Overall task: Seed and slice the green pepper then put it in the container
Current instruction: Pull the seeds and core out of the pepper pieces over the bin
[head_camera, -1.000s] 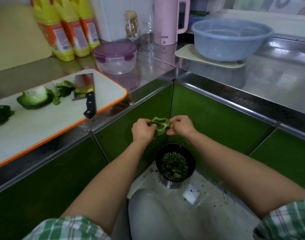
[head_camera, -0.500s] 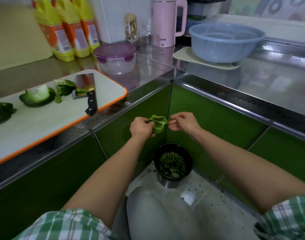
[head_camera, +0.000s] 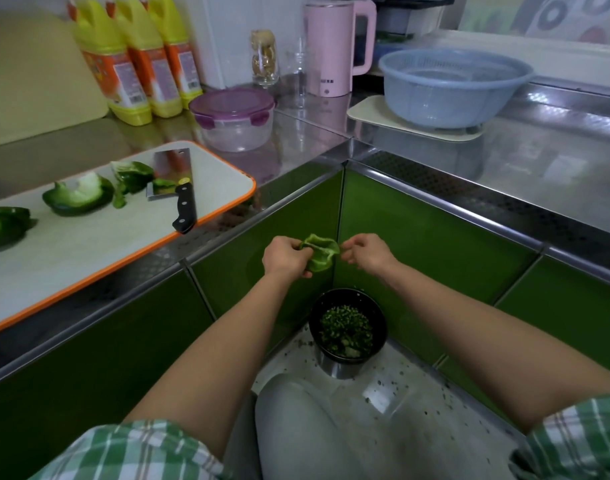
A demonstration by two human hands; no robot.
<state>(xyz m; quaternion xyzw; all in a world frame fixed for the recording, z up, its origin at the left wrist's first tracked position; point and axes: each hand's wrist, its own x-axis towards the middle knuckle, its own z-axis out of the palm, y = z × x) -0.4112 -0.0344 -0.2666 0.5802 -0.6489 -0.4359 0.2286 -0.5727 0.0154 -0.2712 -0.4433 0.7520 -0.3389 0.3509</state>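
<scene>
Over the black bin (head_camera: 334,299) on the floor, my left hand (head_camera: 285,256) grips a green pepper piece (head_camera: 322,254), fingers curled round its left edge. My right hand (head_camera: 367,252) curls its fingertips at the right edge; I cannot tell whether they pinch it. On the surface (head_camera: 296,147), other pepper pieces (head_camera: 78,197) and the cleaver (head_camera: 173,174) lie on the cutting board (head_camera: 123,244), the purple-lidded container (head_camera: 234,123) just behind.

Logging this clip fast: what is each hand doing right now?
Left hand: holding the green pepper piece.
Right hand: fingers curled at the piece's edge; whether it grips cannot be told.
</scene>
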